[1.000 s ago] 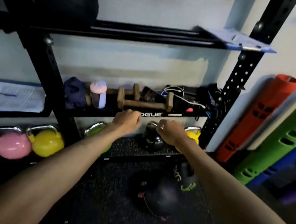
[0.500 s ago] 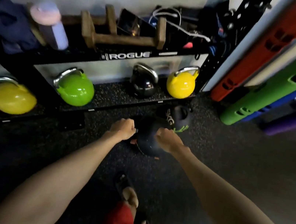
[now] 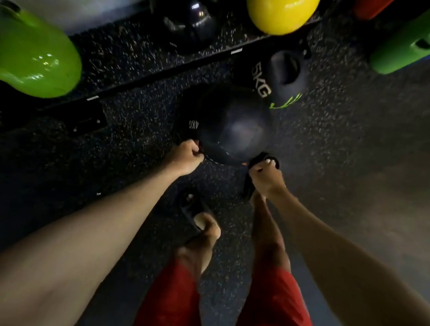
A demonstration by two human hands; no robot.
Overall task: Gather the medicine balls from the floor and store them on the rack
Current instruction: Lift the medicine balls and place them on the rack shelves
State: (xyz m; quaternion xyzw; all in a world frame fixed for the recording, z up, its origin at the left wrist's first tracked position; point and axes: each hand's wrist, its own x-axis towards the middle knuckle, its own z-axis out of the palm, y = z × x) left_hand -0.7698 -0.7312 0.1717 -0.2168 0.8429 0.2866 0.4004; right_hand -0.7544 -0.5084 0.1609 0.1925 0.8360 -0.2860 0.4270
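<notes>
A black medicine ball [image 3: 231, 130] marked 4KG lies on the speckled rubber floor just in front of the rack's bottom shelf [image 3: 130, 50]. Behind it, touching or nearly so, sits a second black ball [image 3: 280, 80] marked 5KG, with handle holes. My left hand [image 3: 185, 155] is a curled fist at the near left edge of the 4KG ball and holds nothing. At the ball's near right edge my right hand [image 3: 266, 175] is also curled with nothing in it, partly over my sandalled right foot.
On the bottom shelf stand a green kettlebell [image 3: 27, 57], a black kettlebell [image 3: 187, 9] and a yellow kettlebell [image 3: 281, 1]. Green [image 3: 425, 35] and red [image 3: 374, 2] foam rollers lean at the upper right. My left foot [image 3: 198, 225] stands just behind my hands.
The view has tipped from the rack shelves down to the floor. Both fists have dropped from shelf height to the near edge of the 4KG ball.
</notes>
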